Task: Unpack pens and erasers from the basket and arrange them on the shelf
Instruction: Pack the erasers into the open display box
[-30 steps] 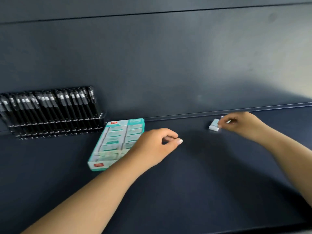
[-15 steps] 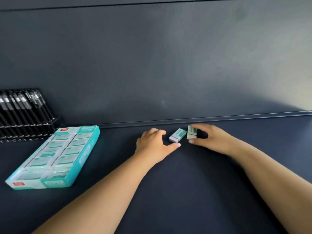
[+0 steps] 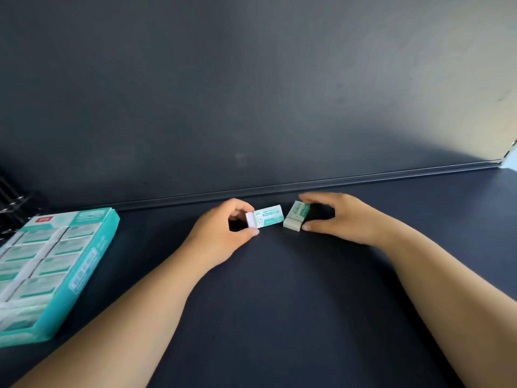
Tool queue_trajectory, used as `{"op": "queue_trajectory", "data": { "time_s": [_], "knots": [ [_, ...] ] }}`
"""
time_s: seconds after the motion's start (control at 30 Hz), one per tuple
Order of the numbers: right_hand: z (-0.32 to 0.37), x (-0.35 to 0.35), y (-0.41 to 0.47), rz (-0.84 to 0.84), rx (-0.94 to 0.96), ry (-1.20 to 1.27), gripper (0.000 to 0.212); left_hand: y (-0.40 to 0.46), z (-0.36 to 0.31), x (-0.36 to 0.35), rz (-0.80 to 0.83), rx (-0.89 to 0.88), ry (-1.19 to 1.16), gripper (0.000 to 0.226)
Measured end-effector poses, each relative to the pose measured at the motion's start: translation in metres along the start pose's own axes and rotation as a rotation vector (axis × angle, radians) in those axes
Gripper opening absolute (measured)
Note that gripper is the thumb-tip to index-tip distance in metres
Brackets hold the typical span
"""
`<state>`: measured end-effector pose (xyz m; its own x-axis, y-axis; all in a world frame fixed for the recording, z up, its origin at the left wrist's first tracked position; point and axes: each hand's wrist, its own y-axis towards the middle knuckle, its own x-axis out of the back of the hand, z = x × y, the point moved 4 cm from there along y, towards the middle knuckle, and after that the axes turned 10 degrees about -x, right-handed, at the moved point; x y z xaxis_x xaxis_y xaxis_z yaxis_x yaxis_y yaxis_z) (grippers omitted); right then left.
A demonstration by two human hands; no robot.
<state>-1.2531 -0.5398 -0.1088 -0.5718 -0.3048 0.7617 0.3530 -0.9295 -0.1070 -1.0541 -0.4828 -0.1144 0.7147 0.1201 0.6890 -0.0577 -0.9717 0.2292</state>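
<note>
Erasers fill the teal box [image 3: 53,264] at your left on the shelf [image 3: 279,303]; nudge it with your forearm and it could slide. Your left hand [image 3: 221,233] pinches one loose eraser [image 3: 265,219] between thumb and fingers. Your right hand [image 3: 338,217] pinches the tilted eraser [image 3: 296,218]; it could tip against its neighbour.

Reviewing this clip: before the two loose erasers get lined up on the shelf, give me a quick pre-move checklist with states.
1. Left hand pinches the left eraser: ok.
2. Right hand pinches the right eraser: ok.
3. Erasers parallel: not ok; the right one is angled.
4. Erasers touching each other: cannot tell.
5. Bare shelf around them: ok.
6. Eraser box apart from both hands: ok.
</note>
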Motion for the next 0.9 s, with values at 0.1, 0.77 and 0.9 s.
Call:
{"op": "queue_trajectory", "data": {
  "time_s": [0.1,0.77,0.9],
  "knots": [
    [0.001,0.001,0.0,-0.015,0.014,-0.051,0.049,0.0,0.001,0.001,-0.005,-0.004,-0.022,0.03],
    [0.012,0.005,-0.01,-0.045,0.104,0.191,0.023,-0.003,0.003,0.004,-0.168,0.032,-0.047,0.025],
    [0.032,0.009,-0.031,-0.152,0.175,0.233,0.024,-0.024,-0.01,0.026,-0.253,0.015,-0.035,0.029]
  ]
}}
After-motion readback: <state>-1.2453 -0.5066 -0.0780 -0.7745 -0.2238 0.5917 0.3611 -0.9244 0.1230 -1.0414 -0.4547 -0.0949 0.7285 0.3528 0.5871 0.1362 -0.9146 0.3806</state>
